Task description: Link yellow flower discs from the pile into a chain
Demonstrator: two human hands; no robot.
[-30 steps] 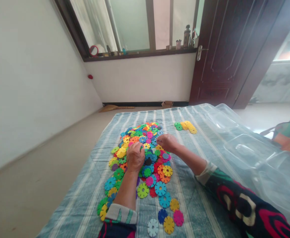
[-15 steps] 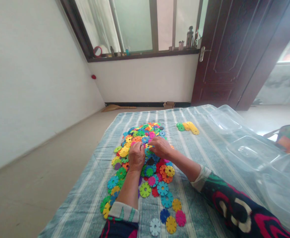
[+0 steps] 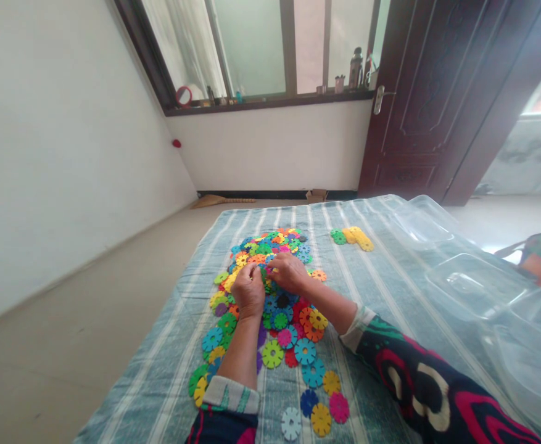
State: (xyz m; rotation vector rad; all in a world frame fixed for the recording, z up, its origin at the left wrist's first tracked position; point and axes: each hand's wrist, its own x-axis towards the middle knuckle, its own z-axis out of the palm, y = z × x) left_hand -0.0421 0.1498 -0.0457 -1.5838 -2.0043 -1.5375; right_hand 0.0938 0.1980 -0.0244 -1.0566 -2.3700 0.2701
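A heap of colourful notched plastic discs, like snowflake building discs, spreads over a striped cloth. Above its middle, my left hand is closed, thumb and fingers pressed together. My right hand comes in from the right, its fingers pinched close to the left fingertips. Whatever the fingers of either hand hold is too small and hidden to make out. Near the front lie a pale blue disc, a yellow disc and a pink disc. Yellow discs and a green disc sit apart at the far right.
The striped blue-grey cloth covers the table. Clear plastic containers stand along its right side. Beyond the table are a broom on the floor, a window sill with small items, and a dark red door.
My right hand has moved left, bringing its fingers nearer my left hand. My left hand has shifted slightly left. The discs lying on the cloth look unchanged.
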